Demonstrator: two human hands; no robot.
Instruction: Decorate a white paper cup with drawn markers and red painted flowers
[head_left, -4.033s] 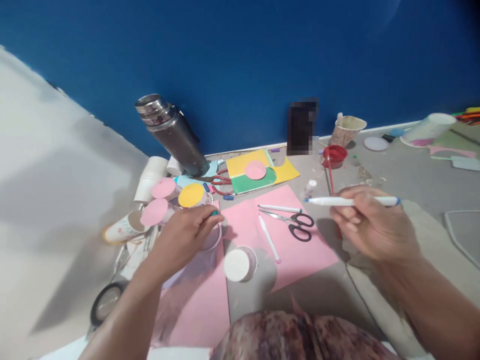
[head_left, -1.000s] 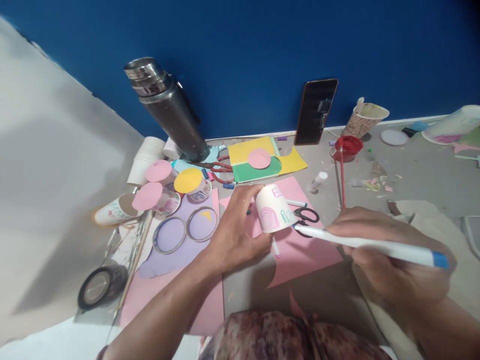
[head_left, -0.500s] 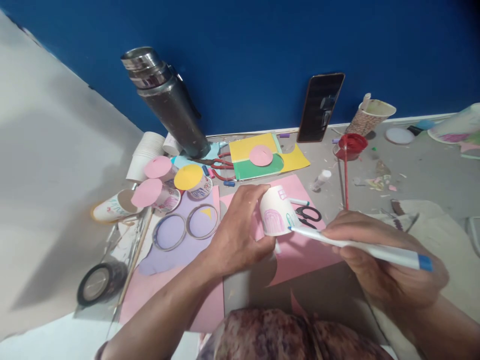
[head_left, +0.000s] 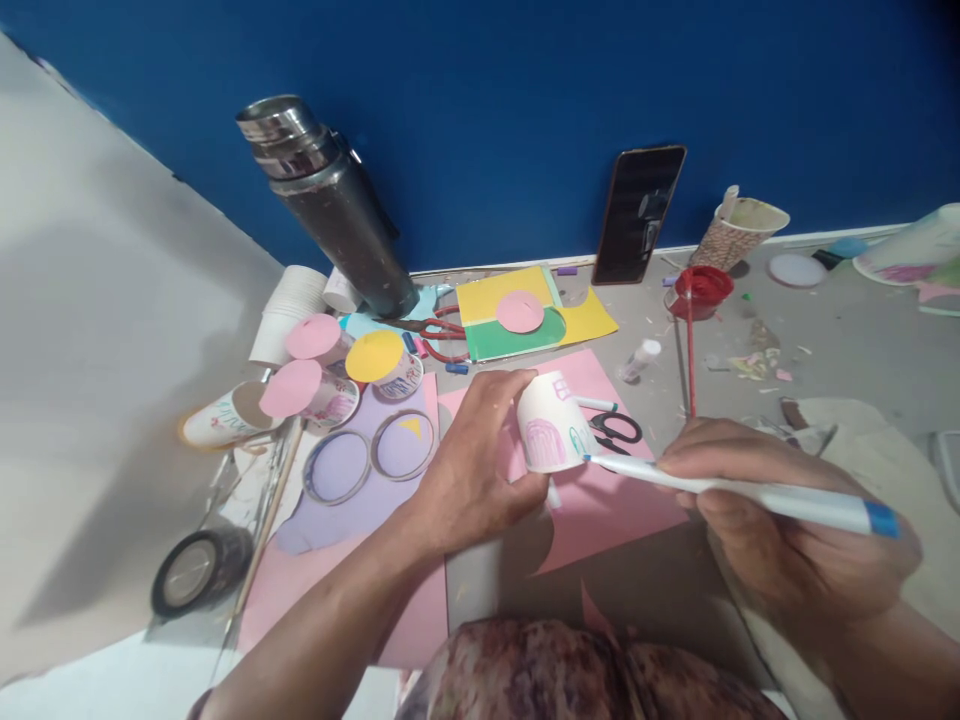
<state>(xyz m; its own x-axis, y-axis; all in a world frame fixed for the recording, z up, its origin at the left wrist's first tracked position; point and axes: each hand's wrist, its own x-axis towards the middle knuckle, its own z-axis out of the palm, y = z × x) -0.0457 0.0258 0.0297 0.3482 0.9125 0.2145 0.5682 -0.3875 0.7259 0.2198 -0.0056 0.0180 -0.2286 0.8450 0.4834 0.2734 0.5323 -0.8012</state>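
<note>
Moderate, soft light throws broad grey shadows across the white wall (head_left: pixel 90 330) at left, suggesting a source towards the right. The worktop (head_left: pixel 652 575) darkens below the hands (head_left: pixel 480 475). The flask's (head_left: pixel 341 225) metal neck glints; the phone (head_left: pixel 639 215) mirrors faint shapes. Wide-angle distortion stretches the edges, fine detail looks smeared, and the top right corner blackens.
</note>
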